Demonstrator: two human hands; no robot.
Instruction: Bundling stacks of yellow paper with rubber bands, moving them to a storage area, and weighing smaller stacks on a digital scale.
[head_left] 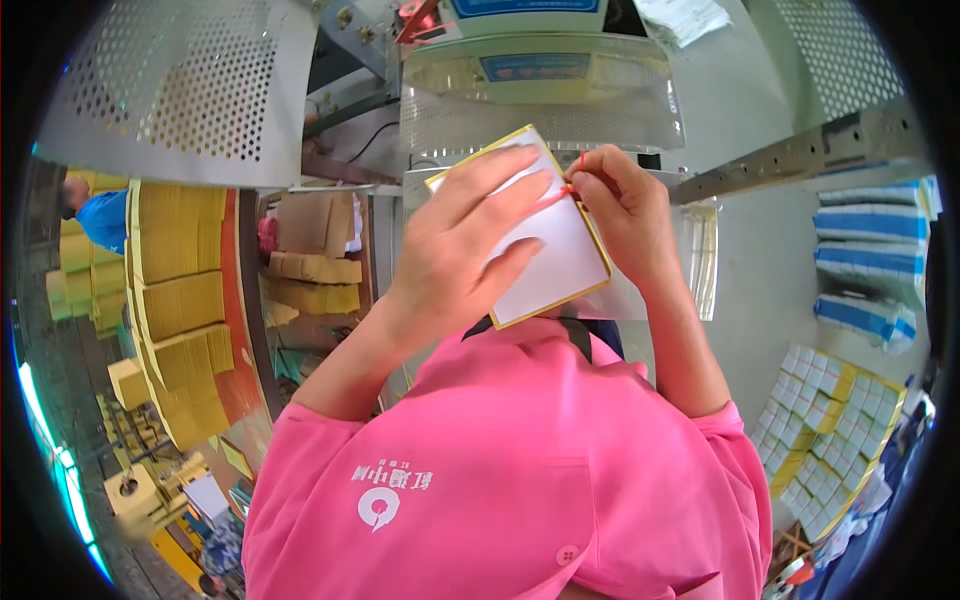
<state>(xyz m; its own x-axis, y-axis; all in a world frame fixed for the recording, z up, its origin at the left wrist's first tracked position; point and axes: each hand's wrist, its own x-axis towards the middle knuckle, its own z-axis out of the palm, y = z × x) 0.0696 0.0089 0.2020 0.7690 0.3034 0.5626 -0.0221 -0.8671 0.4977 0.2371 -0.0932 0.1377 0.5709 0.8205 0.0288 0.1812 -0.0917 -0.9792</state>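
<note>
A flat white rectangular bundle with yellow edges (545,275) lies tilted in front of me, close to my chest. My left hand (455,230) rests across its upper left part, fingers stretched and spread over the white face. A thin red string (549,201) runs over the bundle from under the left fingers towards its right edge. At that edge my right hand (630,205) pinches the string between thumb and forefinger, and a short piece sticks up above the fingers. Part of the string is hidden under the left hand.
Beyond the bundle stands a machine with a clear guard (540,90). A perforated metal panel (190,90) is at upper left, a metal bar (800,150) at right. Yellow paper stacks (180,235) fill the left; blue-and-white packs (870,240) and white bundles (825,440) stand right. A blue-clothed person (103,218) is far left.
</note>
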